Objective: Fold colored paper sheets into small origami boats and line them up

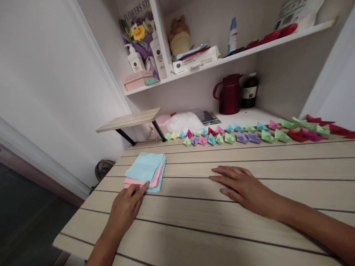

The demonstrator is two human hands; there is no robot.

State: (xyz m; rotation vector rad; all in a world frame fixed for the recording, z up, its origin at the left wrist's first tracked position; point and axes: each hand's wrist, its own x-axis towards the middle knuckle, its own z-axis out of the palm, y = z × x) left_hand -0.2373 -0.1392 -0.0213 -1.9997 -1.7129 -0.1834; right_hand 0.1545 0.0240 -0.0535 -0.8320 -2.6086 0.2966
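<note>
A stack of square coloured paper sheets (145,166) lies on the left part of the slatted wooden table, light blue on top with pink and more blue edges fanned out below. My left hand (127,203) touches its near edge, the index finger stretched onto the sheets and the other fingers partly bent; nothing is gripped. To the right, my right hand (241,186) rests palm down on the table (188,214), fingers spread and holding nothing. Folded paper boats (229,138) in green, blue, purple, pink and red stand in rows along the table's back edge.
A small raised wooden stand (130,120) is at the back left. Behind the boats are a white plastic bag (185,122), a dark red jug (229,94) and a dark bottle (249,90). A white shelf (235,53) with bottles and boxes hangs above.
</note>
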